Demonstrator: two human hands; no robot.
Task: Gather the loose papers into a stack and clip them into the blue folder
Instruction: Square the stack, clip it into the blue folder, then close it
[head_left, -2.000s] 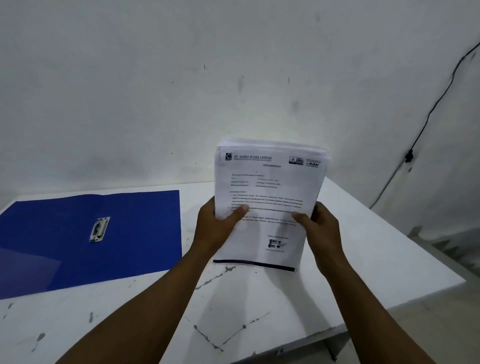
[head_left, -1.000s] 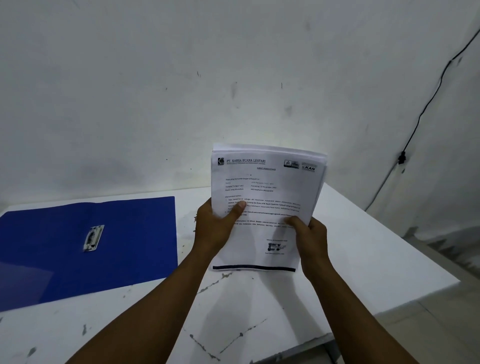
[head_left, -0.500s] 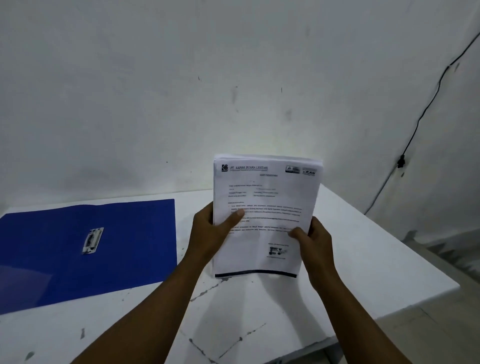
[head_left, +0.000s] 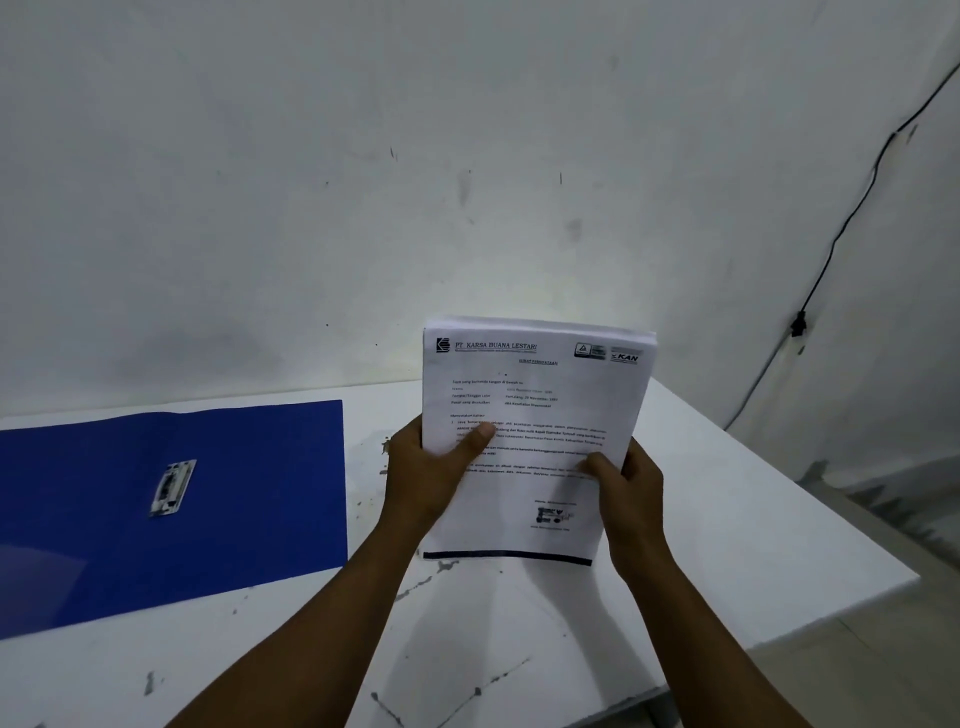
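A pale, scuffed wall fills the upper half of the view. Below it a white desk with dark scratches and chips spans the lower half, its right edge falling away toward 4 o'clock.

At 9 o'clock a blue folder lies open and flat on the desk, with a small metal clip fixed near its middle, tilted slightly. The folder holds no sheets.

Just right of centre, a stack of papers is held upright above the desk, apart from the folder, its lower edge near the desk surface; whether it touches cannot be told. The front sheet is a printed letter headed "PT KARSA BUANA LESTARI", with logos at its upper right and a dark band along the bottom edge. The edges of the sheets behind show at the top and right side.

The left hand grasps the stack's left edge, thumb pressed across the front page. The right hand grasps the right edge lower down, thumb on the front, fingers wrapped behind. Both forearms reach up from 6 o'clock.

At 2 o'clock a thin black cable runs diagonally down the wall to a small black fitting.
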